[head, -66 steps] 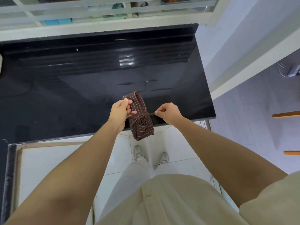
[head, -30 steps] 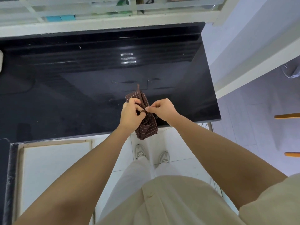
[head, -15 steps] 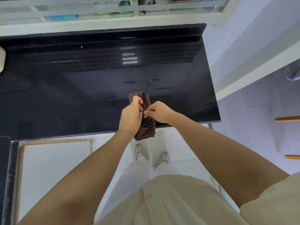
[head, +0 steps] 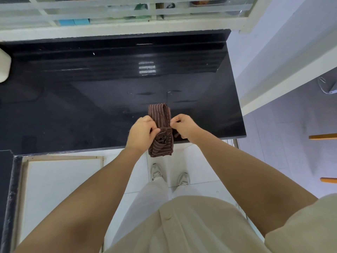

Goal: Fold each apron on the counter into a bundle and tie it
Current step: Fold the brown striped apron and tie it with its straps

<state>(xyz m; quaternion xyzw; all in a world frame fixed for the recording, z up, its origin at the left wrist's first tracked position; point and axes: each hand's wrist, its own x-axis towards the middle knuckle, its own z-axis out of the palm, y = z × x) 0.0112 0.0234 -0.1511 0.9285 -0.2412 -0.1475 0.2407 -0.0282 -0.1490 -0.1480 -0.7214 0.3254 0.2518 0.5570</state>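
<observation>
Brown cloth with thin pale stripes: that's the apron [head: 159, 114], rolled into a tight bundle at the front edge of the glossy black counter [head: 91, 110], toward its front right corner. The upper end lies over the counter and the lower end hangs past the edge above the floor; whether it rests on the surface, I can't tell. The left hand [head: 141, 133] pinches the strap [head: 165, 130] on one side of the bundle's waist and the right hand [head: 184, 126] pinches it on the other, fingers of both curled in tight. The strap bunches the cloth in the middle, so I'd judge this tie is at the tightening stage, nearly done. Full knot or half knot? Too small to say.

Now the handling. This is light, soft, floppy stuff, so weight is no worry, but the roll looks ready to spring open if the waist goes slack. The strap is thin and likely to slip, so take it close to the knot and draw both ends evenly outward. To lift the bundle, grasp the cinched middle, not the loose ends.
</observation>
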